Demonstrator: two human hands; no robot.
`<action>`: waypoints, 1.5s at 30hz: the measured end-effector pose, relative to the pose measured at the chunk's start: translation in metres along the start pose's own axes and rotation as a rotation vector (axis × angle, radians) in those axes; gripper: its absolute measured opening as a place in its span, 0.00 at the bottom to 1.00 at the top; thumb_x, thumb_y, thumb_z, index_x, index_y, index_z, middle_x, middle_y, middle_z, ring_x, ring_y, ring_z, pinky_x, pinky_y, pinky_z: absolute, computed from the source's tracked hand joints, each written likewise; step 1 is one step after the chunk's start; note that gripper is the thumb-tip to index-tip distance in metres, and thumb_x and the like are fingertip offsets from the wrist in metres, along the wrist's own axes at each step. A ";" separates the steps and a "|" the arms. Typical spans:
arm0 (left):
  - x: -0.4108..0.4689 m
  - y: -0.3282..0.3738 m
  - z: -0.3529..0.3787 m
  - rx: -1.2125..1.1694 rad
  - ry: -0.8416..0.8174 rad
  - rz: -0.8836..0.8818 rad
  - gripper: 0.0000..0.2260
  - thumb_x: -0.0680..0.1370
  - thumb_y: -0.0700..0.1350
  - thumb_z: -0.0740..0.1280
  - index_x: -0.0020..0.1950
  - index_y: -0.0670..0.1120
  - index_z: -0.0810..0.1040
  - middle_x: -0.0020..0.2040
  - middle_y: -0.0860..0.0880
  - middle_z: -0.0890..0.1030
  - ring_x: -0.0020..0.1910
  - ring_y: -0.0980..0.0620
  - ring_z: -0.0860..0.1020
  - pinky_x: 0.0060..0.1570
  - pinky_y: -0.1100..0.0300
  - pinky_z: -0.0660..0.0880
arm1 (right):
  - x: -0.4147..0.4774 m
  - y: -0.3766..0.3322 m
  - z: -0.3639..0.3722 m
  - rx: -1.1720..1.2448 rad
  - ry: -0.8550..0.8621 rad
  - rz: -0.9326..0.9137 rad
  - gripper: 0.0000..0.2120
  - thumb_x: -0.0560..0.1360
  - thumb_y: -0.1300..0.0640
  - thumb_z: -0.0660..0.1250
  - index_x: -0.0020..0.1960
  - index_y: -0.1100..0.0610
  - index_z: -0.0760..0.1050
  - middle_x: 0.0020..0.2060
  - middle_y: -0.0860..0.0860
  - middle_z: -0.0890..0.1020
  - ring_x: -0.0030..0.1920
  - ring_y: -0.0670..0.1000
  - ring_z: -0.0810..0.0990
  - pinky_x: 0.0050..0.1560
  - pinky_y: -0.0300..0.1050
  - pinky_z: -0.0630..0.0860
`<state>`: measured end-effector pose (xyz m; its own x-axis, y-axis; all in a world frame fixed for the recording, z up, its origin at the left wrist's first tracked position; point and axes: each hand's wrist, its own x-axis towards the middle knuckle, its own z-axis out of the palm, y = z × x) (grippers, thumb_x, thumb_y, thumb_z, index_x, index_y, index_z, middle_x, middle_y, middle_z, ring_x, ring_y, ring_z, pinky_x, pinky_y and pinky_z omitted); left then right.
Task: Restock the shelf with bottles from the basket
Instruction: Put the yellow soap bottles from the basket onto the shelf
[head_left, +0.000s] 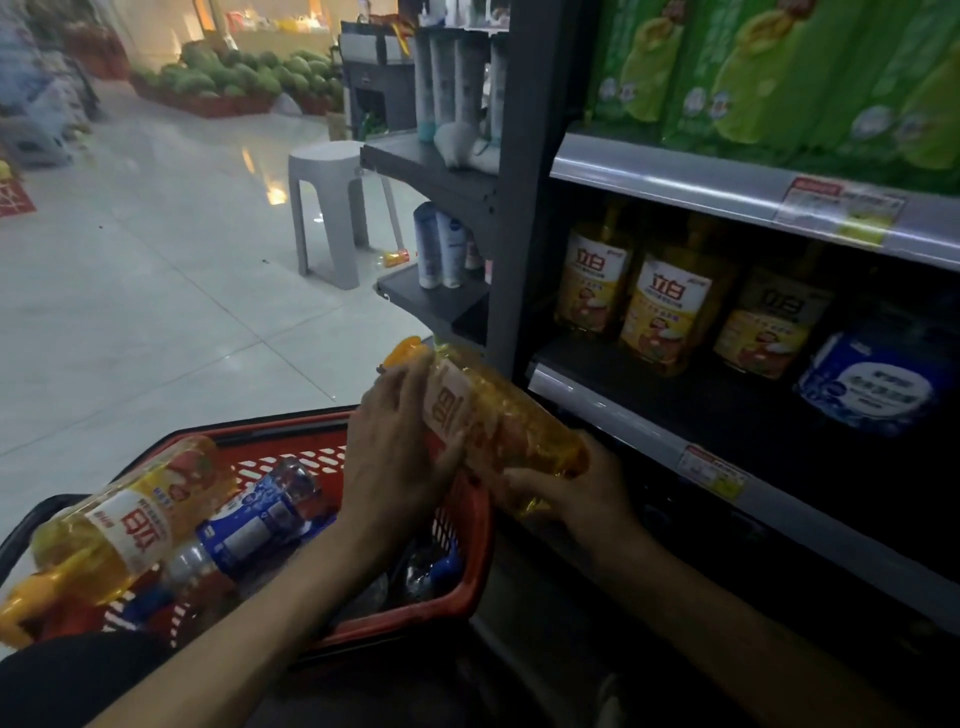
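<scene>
A yellow bottle (498, 410) with an orange cap and white label lies tilted between my two hands, above the right edge of the red basket (470, 551). My left hand (395, 457) grips its label side near the neck. My right hand (566, 493) cups its base from below. Inside the basket lie another yellow bottle (119, 525) and a blue-labelled clear bottle (249, 525). The dark shelf (623, 415) to the right holds three yellow bottles (665, 306) and a blue-and-white pack (878, 384).
Green refill packs (779, 67) fill the shelf above. A grey plastic stool (332, 208) stands on the tiled floor ahead, beside a side rack with white bottles (439, 247). A pile of green melons (244, 78) sits far back.
</scene>
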<state>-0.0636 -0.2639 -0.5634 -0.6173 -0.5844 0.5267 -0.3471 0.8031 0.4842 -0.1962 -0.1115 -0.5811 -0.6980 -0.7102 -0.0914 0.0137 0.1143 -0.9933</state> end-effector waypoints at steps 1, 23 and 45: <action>0.002 0.005 0.001 -0.145 -0.021 -0.124 0.30 0.73 0.53 0.78 0.71 0.55 0.70 0.63 0.58 0.73 0.63 0.54 0.72 0.60 0.57 0.71 | 0.000 -0.001 -0.005 0.058 0.013 0.036 0.26 0.66 0.56 0.81 0.59 0.44 0.74 0.55 0.48 0.83 0.53 0.49 0.84 0.51 0.53 0.84; 0.034 0.081 0.043 -1.084 -0.388 -0.294 0.27 0.69 0.41 0.77 0.66 0.45 0.75 0.57 0.50 0.86 0.57 0.52 0.85 0.48 0.62 0.82 | 0.017 -0.015 -0.092 -0.116 0.014 0.037 0.41 0.54 0.46 0.87 0.64 0.41 0.75 0.56 0.41 0.84 0.57 0.44 0.83 0.60 0.54 0.81; 0.094 0.179 0.153 -0.739 -0.383 0.210 0.33 0.68 0.43 0.83 0.71 0.54 0.75 0.67 0.51 0.73 0.62 0.69 0.74 0.57 0.70 0.76 | 0.046 0.011 -0.193 0.046 0.642 -0.202 0.19 0.61 0.64 0.84 0.49 0.58 0.84 0.47 0.49 0.88 0.50 0.49 0.86 0.54 0.54 0.83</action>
<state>-0.2915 -0.1573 -0.5345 -0.8592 -0.2458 0.4487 0.2680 0.5308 0.8040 -0.3661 -0.0088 -0.5826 -0.9769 -0.1591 0.1425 -0.1415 -0.0176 -0.9898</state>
